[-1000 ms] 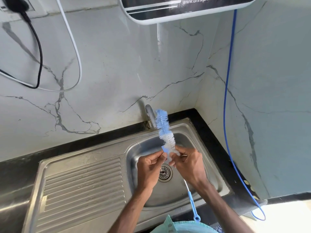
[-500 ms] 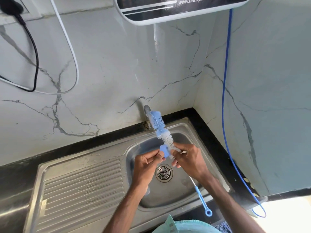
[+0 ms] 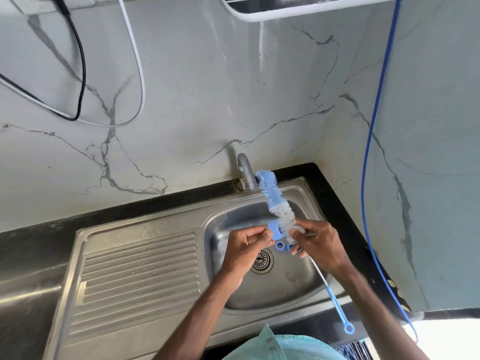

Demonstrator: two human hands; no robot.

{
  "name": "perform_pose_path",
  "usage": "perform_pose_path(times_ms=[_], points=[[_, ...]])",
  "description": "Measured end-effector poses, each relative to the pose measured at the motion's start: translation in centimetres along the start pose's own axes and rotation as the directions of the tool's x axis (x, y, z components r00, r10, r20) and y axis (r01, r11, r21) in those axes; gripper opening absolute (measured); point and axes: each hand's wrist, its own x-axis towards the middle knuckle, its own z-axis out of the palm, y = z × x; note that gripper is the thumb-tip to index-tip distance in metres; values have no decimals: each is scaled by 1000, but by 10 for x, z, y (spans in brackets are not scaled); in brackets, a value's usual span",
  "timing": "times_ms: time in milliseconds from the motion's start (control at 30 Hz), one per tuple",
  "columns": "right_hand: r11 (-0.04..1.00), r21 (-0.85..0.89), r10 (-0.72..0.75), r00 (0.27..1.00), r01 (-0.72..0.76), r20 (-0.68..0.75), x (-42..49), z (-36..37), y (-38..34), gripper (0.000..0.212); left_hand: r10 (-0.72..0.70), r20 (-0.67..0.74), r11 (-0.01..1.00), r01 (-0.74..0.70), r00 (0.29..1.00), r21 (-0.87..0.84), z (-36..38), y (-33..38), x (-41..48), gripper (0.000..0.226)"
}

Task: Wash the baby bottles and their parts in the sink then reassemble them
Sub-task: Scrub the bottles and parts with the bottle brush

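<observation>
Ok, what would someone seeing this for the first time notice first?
The brush, blue and white, held upright over the sink by the right hand, its tip beside the tap. Next, the small blue part pinched in the left hand against the bristles. Then the blue hose hanging down the right wall.

Bottle brush (image 3: 277, 207) between both hands

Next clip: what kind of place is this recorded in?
Most likely a home kitchen: a steel sink with a ribbed drainboard, a tap on a marble-look wall, and a wall-mounted appliance, perhaps a water purifier.
</observation>
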Motion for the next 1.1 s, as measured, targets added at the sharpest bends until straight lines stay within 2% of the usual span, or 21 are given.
perform_pose_path(times_ms=[133,233,400,533,633,733,900,1000,1100], points=[[993,65,106,991,-101,-83,4,-11,15,28,-170,-3,981,169,985,-97,0,-12,13,10],[978,139,163,986,-155,-42,3,-16,27,20,-307,93,925,320,947,-204,2,-23,20,11],[948,218,247,968,-232,-47,-4,-22,53,15,-432,196,823,474,880,-312,10,-41,29,32],[905,292,335,941,-310,-40,-9,-27,74,15,-503,161,785,527,849,-326,16,-67,46,30],[883,311,378,925,-351,-27,-10,-28,90,14,-599,73,748,590,797,-303,24,-97,65,28],[867,332,396,918,-372,-7,-7,-29,106,15,-640,3,750,625,769,-219,33,-132,83,11],[858,324,413,910,-398,22,1,-30,123,14,-579,-169,811,584,798,-20,45,-192,109,44],[848,326,435,900,-417,19,4,-31,130,12,-414,-292,837,487,862,250,49,-221,119,49],[837,331,460,888,-436,4,4,-31,138,7,-228,-266,753,343,937,562,49,-251,130,57]])
